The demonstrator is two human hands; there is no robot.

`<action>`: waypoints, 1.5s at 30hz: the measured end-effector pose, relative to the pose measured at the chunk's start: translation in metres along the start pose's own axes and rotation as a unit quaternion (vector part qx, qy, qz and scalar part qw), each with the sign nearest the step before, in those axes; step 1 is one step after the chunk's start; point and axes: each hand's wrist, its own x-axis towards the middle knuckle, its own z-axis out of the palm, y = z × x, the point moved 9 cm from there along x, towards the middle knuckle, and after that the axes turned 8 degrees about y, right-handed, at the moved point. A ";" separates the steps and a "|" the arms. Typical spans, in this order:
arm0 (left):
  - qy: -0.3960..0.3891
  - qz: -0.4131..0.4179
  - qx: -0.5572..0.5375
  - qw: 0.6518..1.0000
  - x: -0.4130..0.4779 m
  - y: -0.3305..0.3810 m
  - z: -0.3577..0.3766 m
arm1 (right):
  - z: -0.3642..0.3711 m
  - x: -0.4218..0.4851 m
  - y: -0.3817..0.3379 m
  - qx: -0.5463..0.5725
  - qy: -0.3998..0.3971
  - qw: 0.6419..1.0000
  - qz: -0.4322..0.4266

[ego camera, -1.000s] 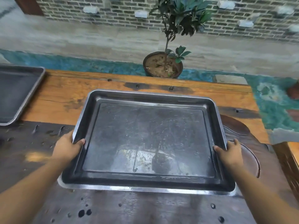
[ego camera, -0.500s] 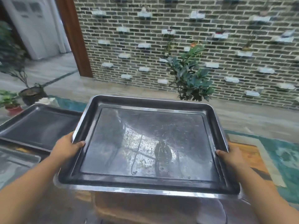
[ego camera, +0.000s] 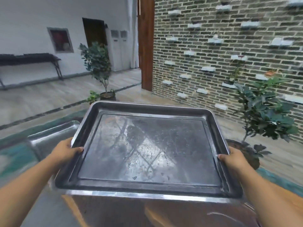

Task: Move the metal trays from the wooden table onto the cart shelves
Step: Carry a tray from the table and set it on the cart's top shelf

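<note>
- Pictured, nearest the lens: a blurred sheen w/ orange streaks below the tray's near edge. Poss. the wooden table, but too smeared to call.
- Bright metal strip just under the near rim could be the tray's own lip or sth beneath it. Can't tell.
- My forearms come in from both bottom corners. My left hand (ego camera: 65, 151) & right hand (ego camera: 232, 159) grip the metal tray (ego camera: 150, 148) by its two short ends, one hand per end. Thumbs are hooked over the rim; the other fingers are hidden underneath.
- Tray is carried in the air, roughly level, straight ahead btwn my hands. Its long axis runs left-right across me. Neither hand is clearly nearer, tho the left sits a touch further fwd on its end.
- Tray holds nothing but water drops & scratches, and its floor mirrors a window grid.
- Just beyond my left hand & lower: corner of a second metal tray (ego camera: 54, 135), mostly cut off by my arm & the held tray.
- Right, past the tray: potted plant (ego camera: 265, 115), its pot partly hidden behind my right hand.
- Further back: small potted tree (ego camera: 98, 63), wooden post (ego camera: 146, 46), brick wall (ego camera: 213, 46) w/ white ledges, dark bench (ego camera: 29, 58) far left.
- Cart shelves are nowhere in frame, so the turn needed can't be read. My guess: the wide left-right span must line up w/ a shelf opening.
</note>
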 end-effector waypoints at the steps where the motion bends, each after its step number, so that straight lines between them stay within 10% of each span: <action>1: 0.009 -0.006 -0.002 1.000 0.003 -0.017 -0.019 | 0.022 -0.005 -0.016 -0.001 -0.012 1.000 -0.009; 22: 0.269 -0.241 -0.006 0.932 -0.008 -0.414 -0.459 | 0.554 -0.238 -0.389 0.025 -0.284 0.932 -0.225; 45: 0.453 -0.456 0.049 0.765 -0.088 -0.586 -0.619 | 0.969 -0.513 -0.649 0.006 -0.546 0.758 -0.359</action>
